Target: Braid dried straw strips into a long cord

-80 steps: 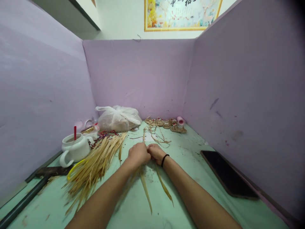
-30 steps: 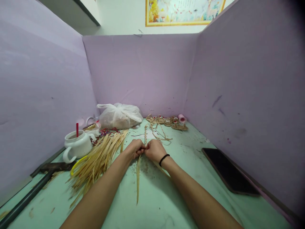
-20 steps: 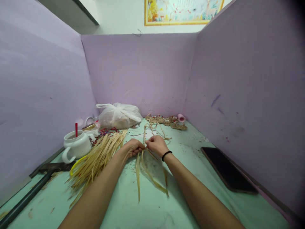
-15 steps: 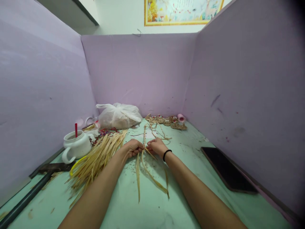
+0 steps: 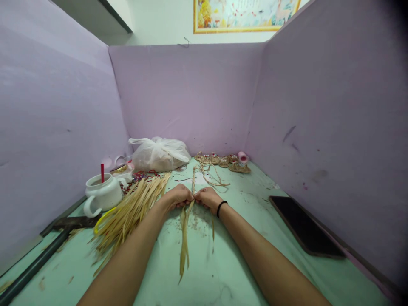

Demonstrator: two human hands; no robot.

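My left hand (image 5: 176, 197) and my right hand (image 5: 207, 198) meet knuckle to knuckle at the middle of the green table (image 5: 223, 263). Both are closed, pinching the same straw braid (image 5: 193, 180), which runs away from them toward the back. Loose straw strips (image 5: 184, 238) hang from the pinch toward me and lie on the table. A black band circles my right wrist. The fingertips are hidden under the hands.
A pile of straw strips (image 5: 127, 214) lies left of my hands. A white cup with a red straw (image 5: 101, 194), a white plastic bag (image 5: 159, 154), small woven pieces (image 5: 223, 162), a pink spool (image 5: 242, 157), a dark phone (image 5: 306, 233) and a hammer (image 5: 41, 255) sit around. Purple walls enclose three sides.
My right hand went out to the right with one strip, spreading the strips apart, then came back against the left hand. The loose strips now hang gathered together.
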